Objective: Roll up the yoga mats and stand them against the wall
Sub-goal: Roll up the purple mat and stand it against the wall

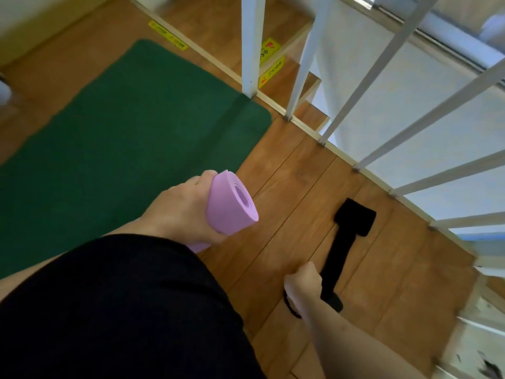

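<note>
A green yoga mat (pixel 131 127) lies unrolled and flat on the wooden floor (pixel 300 170), filling the left of the view, its rounded near corner reaching close to the foot of the white railing (pixel 252 45). Taking that green mat as the landmark, a dark garment (pixel 117 310) on the person's body covers its lower edge at the bottom left. Just right of the mat's near edge, the left hand (pixel 185 209) is wrapped around a rolled purple yoga mat (pixel 232 203), fingers curled round the roll from behind, holding it off the floor with its open spiral end turned up and to the right. Further right of the green mat, on bare floorboards, a black strap (pixel 341 247) lies stretched out, its wider looped end pointing away toward the railing and its narrow end running back toward the person. The right hand (pixel 303 280) is down at that near end, fingers curled closed; it touches the strap and seems to grip it, with a dark loop showing below the wrist. Beyond the green mat's far right side, the railing's white bars stand along the floor edge, and yellow warning stickers (pixel 269 64) show on the wooden steps behind them. A pale wall (pixel 410 99) lies to the right past the bars.
</note>
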`<state>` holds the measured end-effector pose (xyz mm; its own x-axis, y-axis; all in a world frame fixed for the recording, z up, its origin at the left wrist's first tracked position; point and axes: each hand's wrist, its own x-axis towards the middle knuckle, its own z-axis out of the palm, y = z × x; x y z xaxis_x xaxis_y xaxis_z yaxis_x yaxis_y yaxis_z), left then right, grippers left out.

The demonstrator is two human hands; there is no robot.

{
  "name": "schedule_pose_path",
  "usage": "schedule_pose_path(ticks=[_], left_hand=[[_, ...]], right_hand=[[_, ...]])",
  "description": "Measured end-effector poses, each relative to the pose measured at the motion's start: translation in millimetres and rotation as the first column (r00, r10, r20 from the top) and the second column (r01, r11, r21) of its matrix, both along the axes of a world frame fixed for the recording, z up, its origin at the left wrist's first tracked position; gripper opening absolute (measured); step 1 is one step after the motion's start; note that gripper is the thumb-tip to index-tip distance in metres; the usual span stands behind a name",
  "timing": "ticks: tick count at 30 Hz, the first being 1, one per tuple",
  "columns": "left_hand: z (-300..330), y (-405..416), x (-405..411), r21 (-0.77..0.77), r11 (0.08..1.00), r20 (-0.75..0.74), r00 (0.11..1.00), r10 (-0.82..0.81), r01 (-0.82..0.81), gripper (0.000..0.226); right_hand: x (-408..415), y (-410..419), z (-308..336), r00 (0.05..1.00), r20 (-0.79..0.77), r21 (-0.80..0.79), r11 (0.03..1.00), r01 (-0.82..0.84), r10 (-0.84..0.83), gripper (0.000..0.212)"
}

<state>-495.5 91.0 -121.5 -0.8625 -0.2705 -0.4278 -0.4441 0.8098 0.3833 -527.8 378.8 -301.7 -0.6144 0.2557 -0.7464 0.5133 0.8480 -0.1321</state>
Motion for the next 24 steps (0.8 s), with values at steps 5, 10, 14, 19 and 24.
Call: schedule_pose_path(ticks=[5, 10, 14, 19, 24], left_hand=[[19, -8, 7, 0.026, 0.997, -0.027, 0.997, 0.076, -0.075, 0.102], [71, -38, 31, 0.078, 0.978, -0.173, 0.964, 0.204, -0.193, 0.108], [135, -64, 81, 0.160, 0.931, -0.380, 0.850, 0.364, -0.327, 0.105], [218, -91, 178, 0.188, 0.859, -0.587, 0.647, 0.487, -0.476, 0.108], [262, -93, 294, 0.295, 0.736, -0.704, 0.383, 0.599, -0.609, 0.110]], right_hand=[[-8, -26, 46, 0.961, -0.012, -0.369, 0.894, 0.254, -0.278, 0.020], [-56, -90, 145, 0.878, 0.262, -0.780, 0.448, 0.437, -0.400, 0.026], [-76, -160, 258, 0.976, 0.179, -0.953, 0.224, 0.202, -0.121, 0.037], [-24, -253, 398, 0.941, -0.216, -0.957, 0.134, -0.257, 0.262, 0.062], [89, -309, 501, 0.527, -0.676, -0.566, 0.095, -0.819, 0.515, 0.057]])
